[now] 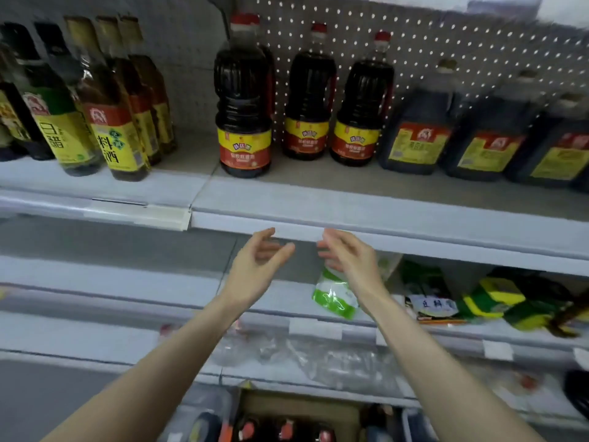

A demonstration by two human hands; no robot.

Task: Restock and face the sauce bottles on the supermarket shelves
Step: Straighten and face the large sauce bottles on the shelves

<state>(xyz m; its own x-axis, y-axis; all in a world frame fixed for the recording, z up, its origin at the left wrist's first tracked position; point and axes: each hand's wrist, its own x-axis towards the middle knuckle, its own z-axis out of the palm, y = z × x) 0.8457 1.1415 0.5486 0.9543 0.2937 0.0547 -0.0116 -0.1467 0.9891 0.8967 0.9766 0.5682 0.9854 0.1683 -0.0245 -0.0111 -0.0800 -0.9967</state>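
Head view.

- left hand [258,263]: just below frame centre, level with the front lip of the top shelf [398,218]. Fingers apart and loosely curved, palm turned toward 3 o'clock. Grips nothing.
- right hand [347,256]: just beside the left hand, at its 3 o'clock, with a small gap between. Fingers apart and relaxed, palm turned toward 9 o'clock. Grips nothing. Contact with the shelf lip cannot be told for either hand.
- front sauce bottle [243,100]: at 12 o'clock on the top shelf. Upright, red cap, dark contents, yellow-and-red label facing out, near the front edge.
- two matching sauce bottles [309,97]: at 1 o'clock, upright, set further back against the pegboard [462,43].
- dark jugs [417,129]: at 2 o'clock, three in a row, blurred.
- tall amber bottles [111,122]: at 10 o'clock, in rows with yellow labels.
- green-and-white pouch [334,298]: on the shelf below, at 6 o'clock of the right hand and partly behind it.
- green-and-yellow packets [503,304]: at 4 o'clock on that same shelf.
- clear plastic wrap [334,358]: crumpled, one shelf lower.
- cardboard box [299,406]: at 6 o'clock, open, with red-capped bottles [287,430] inside.
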